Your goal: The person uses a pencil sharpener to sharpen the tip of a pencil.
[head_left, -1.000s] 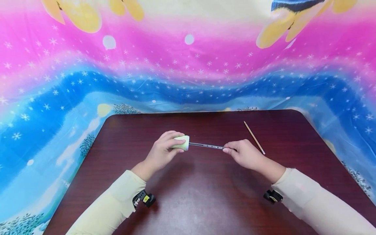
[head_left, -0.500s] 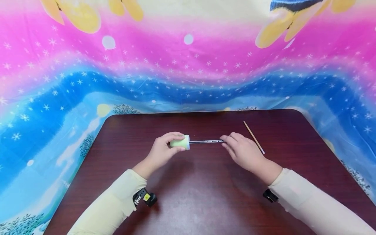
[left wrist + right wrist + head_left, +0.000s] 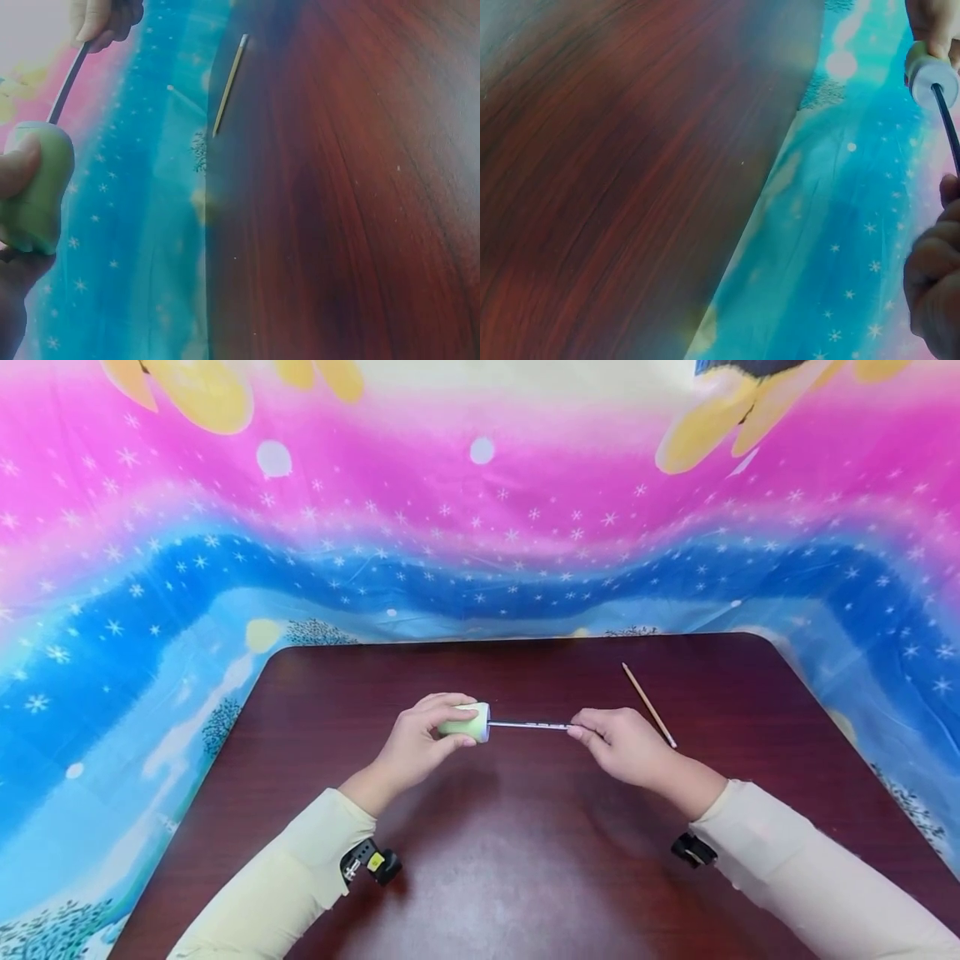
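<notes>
Above the desk (image 3: 525, 852), the left hand (image 3: 415, 735) gripped the green sharpener (image 3: 467, 725), apparently to steady it, while the right hand (image 3: 626, 747) pinched the dark pencil (image 3: 528, 725) near its outer end, presumably to hold the other end straight inside.

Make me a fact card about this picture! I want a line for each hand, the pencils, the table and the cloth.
Left hand: grips a green cylinder
Right hand: pinches a thin pencil
Thin pencil: meets the middle of the cylinder's white end
Yellow pencil: lies on the table, untouched
Table: dark reddish brown
Cloth: pink and blue, with white snowflakes
</notes>
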### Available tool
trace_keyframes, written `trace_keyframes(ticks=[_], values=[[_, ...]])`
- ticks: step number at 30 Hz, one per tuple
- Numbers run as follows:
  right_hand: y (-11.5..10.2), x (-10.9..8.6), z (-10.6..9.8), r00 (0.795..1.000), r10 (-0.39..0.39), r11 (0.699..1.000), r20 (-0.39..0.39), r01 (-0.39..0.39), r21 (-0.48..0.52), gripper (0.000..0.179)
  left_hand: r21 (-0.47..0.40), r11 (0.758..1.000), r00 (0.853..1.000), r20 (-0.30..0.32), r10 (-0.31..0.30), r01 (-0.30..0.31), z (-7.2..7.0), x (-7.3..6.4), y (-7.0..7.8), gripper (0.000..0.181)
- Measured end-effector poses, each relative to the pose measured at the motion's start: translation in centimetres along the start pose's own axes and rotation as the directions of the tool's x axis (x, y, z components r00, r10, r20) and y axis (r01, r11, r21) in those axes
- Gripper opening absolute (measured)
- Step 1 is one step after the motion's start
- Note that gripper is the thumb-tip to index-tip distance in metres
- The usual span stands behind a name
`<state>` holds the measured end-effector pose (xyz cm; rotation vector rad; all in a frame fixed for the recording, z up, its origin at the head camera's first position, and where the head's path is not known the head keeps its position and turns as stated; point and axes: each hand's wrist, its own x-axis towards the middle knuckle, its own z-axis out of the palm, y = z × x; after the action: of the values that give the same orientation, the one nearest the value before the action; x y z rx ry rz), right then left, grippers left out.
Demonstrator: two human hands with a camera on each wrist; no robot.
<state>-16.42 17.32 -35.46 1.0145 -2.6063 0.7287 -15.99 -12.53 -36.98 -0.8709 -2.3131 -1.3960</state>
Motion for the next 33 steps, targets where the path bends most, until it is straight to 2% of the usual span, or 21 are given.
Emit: trace_keyframes(ticks=[2, 4, 5, 7, 9, 10, 11, 13, 15, 16, 18, 19, 20, 21, 23, 25, 27, 28, 30, 32, 33], values=[[0.0, 0.1, -0.3, 0.995, 0.074, 0.991, 0.069, -0.082, 0.108, 0.011, 0.047, 0.995, 0.996, -0.007, 0.087, -0.086, 0.0, 0.1, -0.1, 0.037], [0.1, 0.3, -0.7, 0.976, 0.147, 0.960, 0.157, -0.180, 0.216, 0.016, 0.098, 0.978, 0.983, -0.012, 0.184, -0.182, 0.0, 0.2, -0.2, 0.036], [0.1, 0.4, -0.8, 0.961, 0.182, 0.934, 0.208, -0.235, 0.268, 0.018, 0.122, 0.966, 0.973, -0.014, 0.230, -0.226, 0.1, 0.2, -0.2, 0.035], [0.3, 0.5, -1.0, 0.915, 0.245, 0.857, 0.322, -0.359, 0.369, 0.021, 0.161, 0.938, 0.949, -0.021, 0.315, -0.308, 0.1, 0.3, -0.3, 0.034], [0.4, 0.6, -1.0, 0.873, 0.284, 0.800, 0.395, -0.443, 0.404, 0.024, 0.177, 0.920, 0.932, -0.030, 0.360, -0.350, 0.2, 0.4, -0.3, 0.033], [0.5, 0.7, -1.0, 0.858, 0.300, 0.780, 0.417, -0.472, 0.411, 0.024, 0.176, 0.921, 0.933, -0.032, 0.358, -0.348, 0.2, 0.4, -0.3, 0.033], [0.5, 0.7, -1.0, 0.853, 0.310, 0.787, 0.420, -0.478, 0.390, 0.025, 0.170, 0.928, 0.939, -0.031, 0.342, -0.333, 0.3, 0.4, -0.3, 0.033], [0.4, 0.7, -0.8, 0.879, 0.300, 0.860, 0.372, -0.418, 0.294, 0.024, 0.146, 0.953, 0.962, -0.028, 0.271, -0.264, 0.3, 0.3, -0.3, 0.034], [0.4, 0.6, -0.6, 0.929, 0.258, 0.942, 0.267, -0.303, 0.144, 0.027, 0.112, 0.981, 0.987, -0.028, 0.161, -0.157, 0.2, 0.2, -0.4, 0.034], [0.4, 0.6, -0.5, 0.955, 0.219, 0.970, 0.200, -0.236, 0.066, 0.031, 0.095, 0.991, 0.994, -0.029, 0.102, -0.099, 0.1, 0.2, -0.5, 0.034], [0.6, 0.3, -0.3, 0.994, 0.103, 0.990, 0.047, -0.098, -0.103, 0.039, 0.044, 0.999, 0.999, -0.036, -0.017, 0.019, 0.0, 0.1, -0.6, 0.035], [0.7, 0.1, -0.2, 0.999, 0.032, 0.987, -0.023, -0.035, -0.159, 0.039, 0.010, 0.997, 0.997, -0.039, -0.074, 0.074, -0.1, 0.1, -0.5, 0.035], [0.9, 0.0, 0.0, 0.995, -0.047, 0.976, -0.088, 0.027, -0.214, 0.035, -0.024, 0.992, 0.991, -0.038, -0.127, 0.126, -0.2, 0.1, -0.5, 0.035], [1.2, -0.1, 0.1, 0.981, -0.130, 0.960, -0.146, 0.088, -0.265, 0.029, -0.054, 0.983, 0.984, -0.032, -0.176, 0.174, -0.4, 0.1, -0.5, 0.036], [1.5, -0.1, 0.4, 0.927, -0.285, 0.919, -0.243, 0.192, -0.344, 0.020, -0.107, 0.962, 0.967, -0.013, -0.255, 0.252, -0.6, 0.1, -0.4, 0.036], [1.8, 0.0, 0.8, 0.866, -0.403, 0.876, -0.296, 0.271, -0.399, 0.024, -0.141, 0.942, 0.952, 0.018, -0.306, 0.306, -0.8, 0.1, -0.3, 0.037], [1.9, 0.1, 1.0, 0.818, -0.476, 0.840, -0.323, 0.313, -0.443, 0.030, -0.148, 0.930, 0.942, 0.047, -0.332, 0.335, -0.9, 0.1, -0.2, 0.037], [1.9, 0.1, 1.1, 0.804, -0.495, 0.830, -0.329, 0.326, -0.452, 0.031, -0.151, 0.928, 0.940, 0.056, -0.337, 0.342, -0.9, 0.1, -0.2, 0.037], [1.7, -0.1, 1.1, 0.805, -0.505, 0.823, -0.313, 0.338, -0.457, 0.033, -0.153, 0.925, 0.938, 0.069, -0.341, 0.347, -0.9, 0.0, -0.2, 0.037], [1.5, -0.3, 0.9, 0.835, -0.478, 0.836, -0.274, 0.338, -0.431, 0.035, -0.152, 0.928, 0.940, 0.072, -0.333, 0.340, -0.9, -0.1, -0.2, 0.037], [1.3, -0.4, 0.8, 0.858, -0.451, 0.852, -0.246, 0.331, -0.406, 0.032, -0.154, 0.930, 0.942, 0.072, -0.327, 0.334, -0.8, -0.1, -0.3, 0.037]])
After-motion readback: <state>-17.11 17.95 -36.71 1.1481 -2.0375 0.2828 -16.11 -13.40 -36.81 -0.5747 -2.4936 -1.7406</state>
